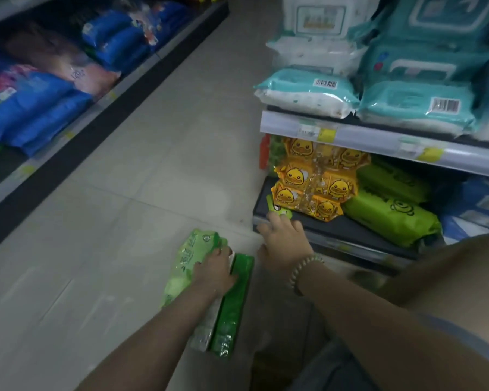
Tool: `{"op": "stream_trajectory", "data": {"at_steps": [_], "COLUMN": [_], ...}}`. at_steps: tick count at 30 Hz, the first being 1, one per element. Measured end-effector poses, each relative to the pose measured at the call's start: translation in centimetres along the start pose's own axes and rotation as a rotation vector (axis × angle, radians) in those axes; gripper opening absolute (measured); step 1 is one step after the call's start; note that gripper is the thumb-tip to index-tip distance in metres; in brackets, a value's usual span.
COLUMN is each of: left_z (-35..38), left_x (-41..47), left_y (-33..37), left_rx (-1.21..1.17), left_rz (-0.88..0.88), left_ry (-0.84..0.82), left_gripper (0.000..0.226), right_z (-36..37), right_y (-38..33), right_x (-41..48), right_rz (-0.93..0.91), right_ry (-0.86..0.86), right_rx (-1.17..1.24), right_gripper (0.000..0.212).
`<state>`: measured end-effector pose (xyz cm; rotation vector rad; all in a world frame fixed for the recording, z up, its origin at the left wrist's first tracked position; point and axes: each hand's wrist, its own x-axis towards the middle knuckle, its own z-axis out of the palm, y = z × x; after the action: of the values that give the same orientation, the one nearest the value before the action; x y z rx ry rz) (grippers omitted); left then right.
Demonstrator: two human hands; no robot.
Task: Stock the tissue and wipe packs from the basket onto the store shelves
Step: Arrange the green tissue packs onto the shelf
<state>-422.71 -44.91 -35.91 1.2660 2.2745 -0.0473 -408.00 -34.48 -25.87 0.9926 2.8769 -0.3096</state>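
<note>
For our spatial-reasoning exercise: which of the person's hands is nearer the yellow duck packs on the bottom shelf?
Right. The right hand is at the shelf edge just in front of the yellow duck packs; the left hand holds a green pack farther back, over the floor.

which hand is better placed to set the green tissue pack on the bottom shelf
Left, likely: the left hand grips the green tissue pack, low beside the bottom shelf. The right hand is stretched to the shelf's front, fingertips at a small green pack, so it looks busy.
</note>
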Motion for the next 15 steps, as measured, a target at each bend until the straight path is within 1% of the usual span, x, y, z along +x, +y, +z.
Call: {"op": "stream_trajectory", "data": {"at_steps": [4,9,12,15], "left_z": [5.2,9.9,12.0,13.7], "left_x": [-0.2,-1.1,-2.1,-2.6], "left_y": [-0.9,-1.4,-1.5,-1.7], "left_rx": [-0.058,-0.142,-0.133,-0.169], "left_rz": [-0.095,-0.166,-0.217,-0.291], "left_ry": [-0.096,-0.219,-0.242,-0.3], "left_gripper": [0.055,0.057,0.056,0.051], "right_z": [1.6,3.0,4.1,4.8], "right_y": [-1.6,-3.0,-2.8,-2.6], "right_x": [0.6,0.7,0.4,0.2], "right_rz": [-0.046,-0.111,-0.11,-0.079], "right_ry": [-0.096,-0.087,-0.122,-0.161], "right_rx": [-0.009,-0.007,-0.013,0.017], "right_gripper": [0.047,0.047,0.049,0.047]}}
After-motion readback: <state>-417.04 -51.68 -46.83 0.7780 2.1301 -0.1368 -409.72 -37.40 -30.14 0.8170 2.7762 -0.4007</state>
